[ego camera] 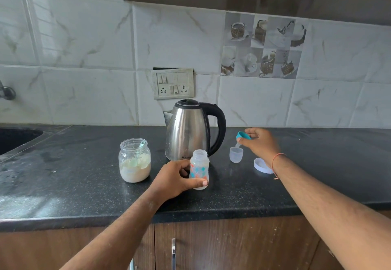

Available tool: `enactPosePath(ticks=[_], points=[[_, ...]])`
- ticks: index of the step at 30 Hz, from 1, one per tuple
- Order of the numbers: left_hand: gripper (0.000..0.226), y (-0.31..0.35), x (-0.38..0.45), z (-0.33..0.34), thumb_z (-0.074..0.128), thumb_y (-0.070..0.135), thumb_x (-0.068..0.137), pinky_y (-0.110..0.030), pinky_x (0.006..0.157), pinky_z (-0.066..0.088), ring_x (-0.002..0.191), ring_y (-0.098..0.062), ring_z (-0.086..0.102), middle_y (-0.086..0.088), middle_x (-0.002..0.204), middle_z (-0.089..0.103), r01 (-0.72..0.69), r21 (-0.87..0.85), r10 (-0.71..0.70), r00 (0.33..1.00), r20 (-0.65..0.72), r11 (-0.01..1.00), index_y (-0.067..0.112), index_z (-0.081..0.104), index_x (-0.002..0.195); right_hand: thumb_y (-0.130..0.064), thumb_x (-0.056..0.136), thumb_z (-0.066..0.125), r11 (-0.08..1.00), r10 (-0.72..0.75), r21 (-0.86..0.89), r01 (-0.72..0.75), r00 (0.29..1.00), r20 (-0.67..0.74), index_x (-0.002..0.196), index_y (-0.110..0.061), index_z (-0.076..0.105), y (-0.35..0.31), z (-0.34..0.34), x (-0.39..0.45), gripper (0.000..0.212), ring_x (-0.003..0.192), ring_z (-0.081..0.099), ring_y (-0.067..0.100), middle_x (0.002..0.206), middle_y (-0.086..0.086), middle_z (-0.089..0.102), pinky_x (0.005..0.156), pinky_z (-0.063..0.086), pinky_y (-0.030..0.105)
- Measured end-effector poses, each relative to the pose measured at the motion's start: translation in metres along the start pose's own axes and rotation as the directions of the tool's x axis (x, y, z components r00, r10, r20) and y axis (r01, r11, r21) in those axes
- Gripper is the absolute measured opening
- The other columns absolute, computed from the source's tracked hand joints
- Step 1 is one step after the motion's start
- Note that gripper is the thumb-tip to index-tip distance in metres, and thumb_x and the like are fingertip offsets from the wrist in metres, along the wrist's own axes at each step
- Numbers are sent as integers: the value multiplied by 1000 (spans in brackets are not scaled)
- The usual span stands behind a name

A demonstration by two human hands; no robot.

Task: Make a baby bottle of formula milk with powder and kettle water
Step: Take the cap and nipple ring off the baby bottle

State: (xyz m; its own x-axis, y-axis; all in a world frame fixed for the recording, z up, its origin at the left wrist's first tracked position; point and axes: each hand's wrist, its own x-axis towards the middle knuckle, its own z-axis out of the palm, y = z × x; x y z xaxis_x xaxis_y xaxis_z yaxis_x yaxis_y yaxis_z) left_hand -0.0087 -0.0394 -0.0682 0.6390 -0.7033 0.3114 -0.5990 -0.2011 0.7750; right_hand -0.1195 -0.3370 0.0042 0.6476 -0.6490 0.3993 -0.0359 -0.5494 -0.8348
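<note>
Steel electric kettle: upright at the counter's back. In front of it, open baby bottle, gripped by left hand. Left of kettle: powder jar, scoop inside. Right of kettle: right hand pinching teal teat ring above clear cap; white lid beyond.

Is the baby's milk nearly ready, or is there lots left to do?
Lots left. Done: the bottle is open and the jar of powder has its lid off. Now: the left hand grips the bottle while the right hand holds its teal teat ring over the clear cap. The bottle looks empty, so powder and water from the kettle still go in.
</note>
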Motion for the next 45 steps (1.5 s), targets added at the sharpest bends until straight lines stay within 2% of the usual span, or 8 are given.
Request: enactPosePath(ticks=[7,23,26,29,33,36,38,45], points=[[45,-4,2,0,95,63,70,-37,94,62,99,-14,74,24,100,81,-8,-9,8,1000,2,1000,41,79,106,-27,79,95,982,40,-187,-25,996,78,133,-15,70,15,20,12,61,113,71,19,125,2,77,100,56,35],[60,-5,4,0,93,72,65,-40,92,63,97,-18,74,18,99,82,7,-21,-7,1000,5,1000,36,81,112,-24,82,94,973,45,-231,-23,995,91,141,-20,64,22,26,-9,66,119,64,18,140,1,70,106,56,40],[58,-6,5,1,94,71,66,-31,84,61,91,-11,72,23,95,80,22,-4,-22,1000,-17,1000,37,81,111,-25,83,93,943,-9,-333,20,999,35,143,-20,63,17,26,-21,68,131,60,25,150,1,61,110,48,38],[52,-6,5,1,96,66,69,-17,74,49,81,-2,66,28,85,76,37,14,-37,998,-52,999,35,81,109,-20,83,91,894,-236,-406,191,970,-64,140,-15,64,10,36,-48,63,144,47,28,159,6,48,117,35,33],[45,-4,5,3,96,64,70,-22,74,51,80,-2,64,29,82,74,47,45,-43,995,-94,998,38,79,102,-26,87,86,888,-441,-146,436,897,-5,132,-24,66,-4,64,-94,49,116,60,7,135,-13,58,99,52,30],[34,0,2,1,96,56,76,-13,67,47,77,4,63,31,81,72,37,118,-25,995,-99,992,42,74,99,-44,86,82,937,-349,64,344,914,207,140,-34,61,-17,82,-115,59,111,65,7,135,-21,59,82,64,34],[37,3,-1,0,94,51,80,-10,67,47,80,7,65,26,86,74,17,170,-2,996,-90,985,43,74,110,-50,82,81,950,-311,111,291,913,266,144,-39,56,-22,89,-117,68,114,66,5,138,-22,61,84,65,35],[47,13,-8,-1,95,44,78,-16,75,48,89,-2,69,22,94,75,38,204,-14,993,-116,978,32,75,119,-35,82,92,979,-204,68,192,923,327,144,-42,51,-21,96,-112,74,113,67,3,132,-19,66,92,61,25]])
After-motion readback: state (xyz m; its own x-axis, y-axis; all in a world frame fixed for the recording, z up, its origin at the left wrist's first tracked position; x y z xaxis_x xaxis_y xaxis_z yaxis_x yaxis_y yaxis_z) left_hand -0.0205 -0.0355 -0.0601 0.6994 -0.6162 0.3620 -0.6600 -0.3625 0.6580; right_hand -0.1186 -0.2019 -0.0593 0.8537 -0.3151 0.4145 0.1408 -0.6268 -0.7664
